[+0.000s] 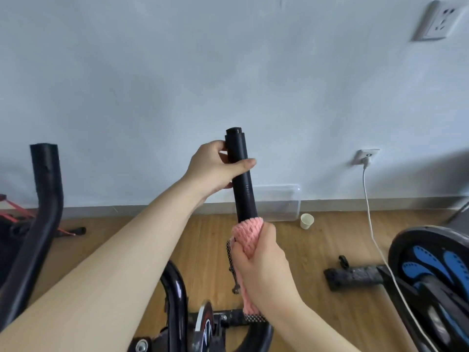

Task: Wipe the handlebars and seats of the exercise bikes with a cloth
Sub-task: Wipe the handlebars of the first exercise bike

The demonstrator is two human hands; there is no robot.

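An upright black handlebar grip (242,189) of the exercise bike rises in the middle of the view. My left hand (215,168) is closed around its upper part, just under the end cap. Lower down, my right hand (261,265) squeezes a pink cloth (247,237) wrapped around the same bar. The cloth's dotted dark edge hangs below my fist. The bike's other handlebar (48,189) curves up at the left. Its frame tube (175,295) and console (205,323) sit at the bottom centre. No seat is in view.
A grey wall stands close ahead, with a clear plastic box (279,204) and a paper cup (306,221) on the wood floor at its foot. A white cable (373,224) runs from a wall socket (365,157). A second machine with blue pedals (431,268) is at right.
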